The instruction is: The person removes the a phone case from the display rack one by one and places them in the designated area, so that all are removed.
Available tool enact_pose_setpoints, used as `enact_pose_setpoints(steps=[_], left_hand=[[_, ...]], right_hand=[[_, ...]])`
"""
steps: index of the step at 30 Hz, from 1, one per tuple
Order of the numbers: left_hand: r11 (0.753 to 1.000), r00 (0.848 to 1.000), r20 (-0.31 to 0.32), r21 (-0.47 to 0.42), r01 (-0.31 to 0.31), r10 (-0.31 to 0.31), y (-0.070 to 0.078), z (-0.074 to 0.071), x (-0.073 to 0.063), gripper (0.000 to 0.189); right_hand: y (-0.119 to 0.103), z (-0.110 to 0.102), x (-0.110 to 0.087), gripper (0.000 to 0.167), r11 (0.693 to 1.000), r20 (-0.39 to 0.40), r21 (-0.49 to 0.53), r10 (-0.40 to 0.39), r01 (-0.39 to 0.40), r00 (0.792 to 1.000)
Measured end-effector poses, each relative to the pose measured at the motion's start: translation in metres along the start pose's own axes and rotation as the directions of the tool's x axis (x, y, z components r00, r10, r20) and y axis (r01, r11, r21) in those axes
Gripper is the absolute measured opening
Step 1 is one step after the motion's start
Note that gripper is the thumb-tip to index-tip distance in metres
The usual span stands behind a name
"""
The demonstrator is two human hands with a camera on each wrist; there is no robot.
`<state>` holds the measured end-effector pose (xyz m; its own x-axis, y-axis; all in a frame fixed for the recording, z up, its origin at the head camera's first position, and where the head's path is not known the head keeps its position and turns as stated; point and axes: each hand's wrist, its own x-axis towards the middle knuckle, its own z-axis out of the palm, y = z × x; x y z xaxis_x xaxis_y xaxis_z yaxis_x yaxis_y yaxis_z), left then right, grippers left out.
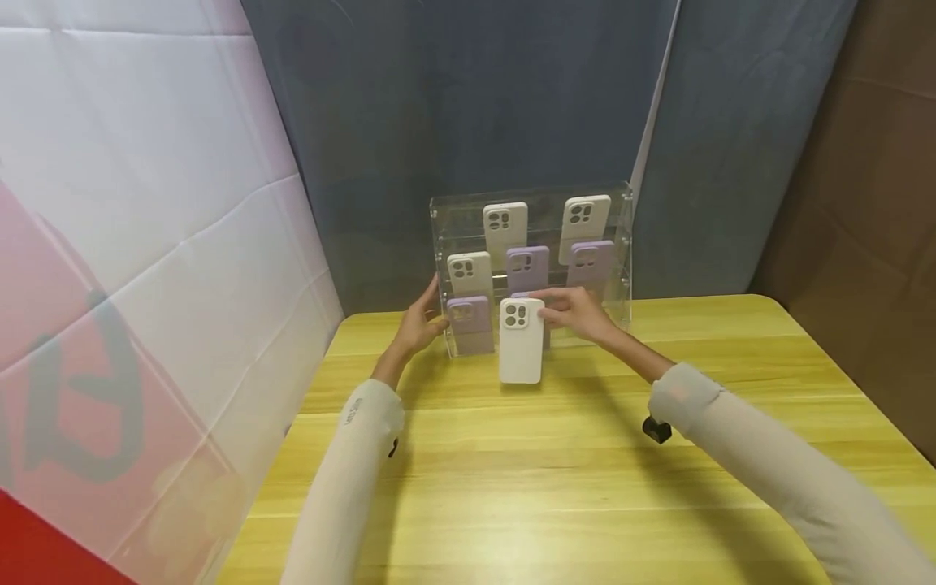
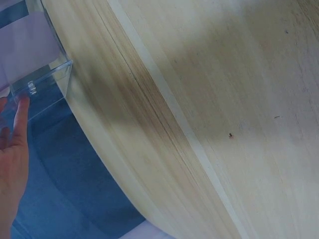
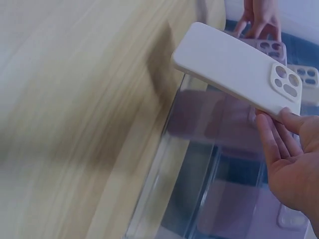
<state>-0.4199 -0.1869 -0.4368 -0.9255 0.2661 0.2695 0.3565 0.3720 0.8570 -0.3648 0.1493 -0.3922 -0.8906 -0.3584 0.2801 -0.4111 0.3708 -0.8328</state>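
My right hand [image 1: 578, 313] pinches a white phone case [image 1: 522, 349] by its upper right edge, thumb in front. It holds the case upright before a clear acrylic display stand [image 1: 532, 195]. In the right wrist view the white case [image 3: 224, 59] shows its camera cutouts and hangs apart from the table. Behind it, a lilac case [image 3: 199, 112] is partly covered. My left hand [image 1: 417, 329] grips the stand's left side, its thumb towards the front. At the left edge of the left wrist view, a finger of that hand [image 2: 15, 154] touches the clear side.
The stand's tiers hold white cases [image 1: 506, 223] at the top and lilac cases [image 1: 526, 264] lower down. It stands on a wood-grain table [image 1: 512, 487], near the back edge. A dark curtain [image 1: 453, 97] hangs behind, and a pale printed cloth [image 1: 146, 122] on the left.
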Motion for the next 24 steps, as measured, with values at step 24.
enact_pose_setpoints(steps=[24], left_hand=[[0.996,0.998,-0.005,-0.055,-0.069,0.069,-0.001,0.002,0.000,0.101]], right_hand=[[0.000,0.090,0.021,0.038,0.981,0.121,0.181,0.043,-0.065,0.992]])
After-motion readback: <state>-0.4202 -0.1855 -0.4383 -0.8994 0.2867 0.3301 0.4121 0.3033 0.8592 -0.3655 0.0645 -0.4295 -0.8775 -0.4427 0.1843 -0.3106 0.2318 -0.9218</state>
